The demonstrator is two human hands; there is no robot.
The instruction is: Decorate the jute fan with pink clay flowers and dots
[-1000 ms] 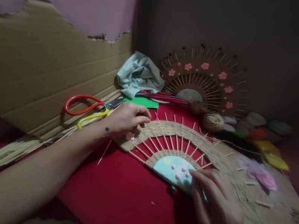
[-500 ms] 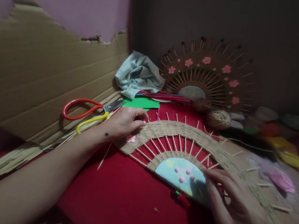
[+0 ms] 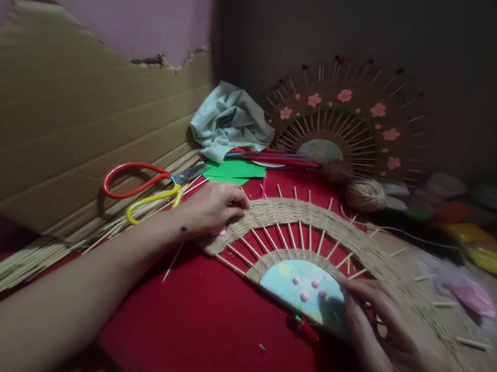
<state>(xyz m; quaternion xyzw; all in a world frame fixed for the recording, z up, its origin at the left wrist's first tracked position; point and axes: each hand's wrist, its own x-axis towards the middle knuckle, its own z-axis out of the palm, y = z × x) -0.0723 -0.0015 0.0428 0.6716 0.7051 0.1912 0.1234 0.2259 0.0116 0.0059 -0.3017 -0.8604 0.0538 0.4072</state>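
Note:
A half-round woven fan [image 3: 292, 211] of pale cord on thin sticks lies before me. Its light-blue half-disc centre [image 3: 283, 290] bears several small pink balls [image 3: 304, 296]. At the fan's left end, my left hand [image 3: 221, 207] has curled fingers pressed to the woven band, covering most of a pink flower [image 3: 222, 231]; whatever is under the fingertips is hidden. My right hand [image 3: 399, 338] is at the right part of the blue centre, thumb and forefinger nearly together at its edge. I cannot make out anything between them.
Scissors [image 3: 134, 183] with red and yellow handles lie left, over a bundle of sticks [image 3: 25, 266]. Green paper [image 3: 236, 170], a crumpled cloth [image 3: 233, 120], a twine ball [image 3: 366, 195] and a finished flowered fan [image 3: 353, 102] are behind. Pink clay [image 3: 473, 295] lies right. Cardboard [image 3: 73, 119] leans left.
My left hand has come down over the pink flower, which showed earlier. My right hand has shifted right, away from the pink balls, and then stayed. The view has turned slightly.

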